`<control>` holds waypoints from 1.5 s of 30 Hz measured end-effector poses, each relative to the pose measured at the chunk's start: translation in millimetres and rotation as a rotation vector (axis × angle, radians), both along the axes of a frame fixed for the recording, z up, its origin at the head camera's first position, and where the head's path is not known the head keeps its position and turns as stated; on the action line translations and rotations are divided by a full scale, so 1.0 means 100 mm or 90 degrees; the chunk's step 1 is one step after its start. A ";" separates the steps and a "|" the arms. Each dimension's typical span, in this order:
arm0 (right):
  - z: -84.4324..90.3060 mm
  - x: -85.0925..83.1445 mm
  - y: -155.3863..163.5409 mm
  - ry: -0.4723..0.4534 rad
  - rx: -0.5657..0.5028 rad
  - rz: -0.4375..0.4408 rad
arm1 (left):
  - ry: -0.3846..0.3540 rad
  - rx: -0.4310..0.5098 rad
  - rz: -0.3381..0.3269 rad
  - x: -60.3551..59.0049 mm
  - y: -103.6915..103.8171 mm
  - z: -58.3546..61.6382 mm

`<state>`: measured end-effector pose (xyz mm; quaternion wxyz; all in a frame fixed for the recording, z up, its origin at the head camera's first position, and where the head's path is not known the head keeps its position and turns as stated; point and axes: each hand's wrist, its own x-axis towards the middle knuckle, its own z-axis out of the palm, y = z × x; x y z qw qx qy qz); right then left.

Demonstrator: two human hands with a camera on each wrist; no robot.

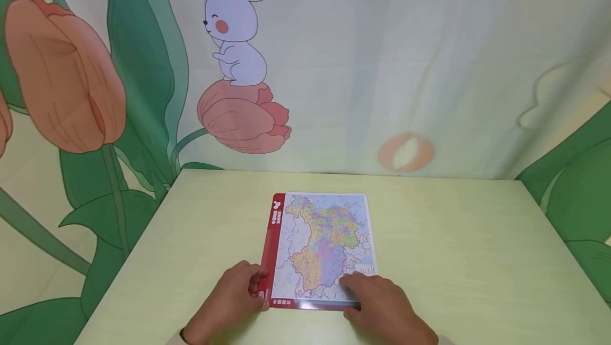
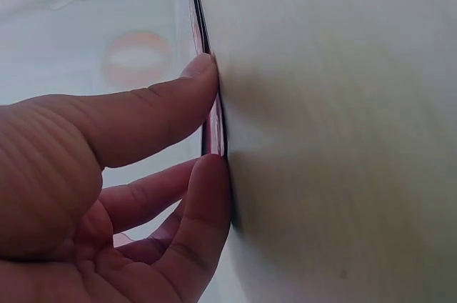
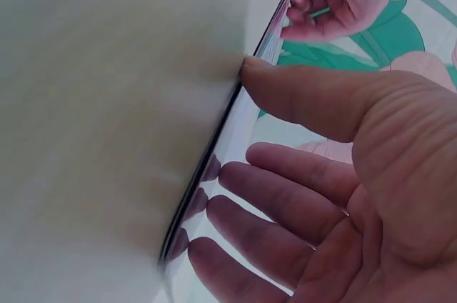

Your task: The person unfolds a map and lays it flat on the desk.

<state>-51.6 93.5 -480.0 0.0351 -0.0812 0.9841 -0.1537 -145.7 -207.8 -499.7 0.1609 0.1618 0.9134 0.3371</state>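
A thin board printed with a colourful map lies flat on the table; a red band runs down its left side and along its near edge. My left hand is at the near left corner. In the left wrist view its thumb touches the near edge, with bent fingers beside the corner. At the near right corner is my right hand. Its thumb meets the near edge, while its loosely spread fingers reach over the glossy face, where their tips are reflected.
The pale yellow-green table extends to both sides of the board. Behind it hangs a curtain printed with a white rabbit, tulips and green leaves. The board's thin dark edge lies against the tabletop.
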 end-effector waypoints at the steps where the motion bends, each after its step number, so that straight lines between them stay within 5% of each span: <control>1: 0.00 -0.01 -0.03 0.002 -0.001 0.006 | -0.002 0.000 -0.001 0.00 0.00 0.00; 27: -0.02 -0.36 -0.79 -0.004 0.020 0.091 | -0.003 0.003 0.000 -0.04 -0.01 0.01; 33: -0.02 -0.40 -0.93 -0.013 0.053 0.117 | -0.003 0.004 -0.007 -0.05 -0.01 0.01; 45: -0.11 -0.43 -1.02 0.072 0.209 0.245 | 0.008 0.014 -0.022 -0.04 -0.01 0.00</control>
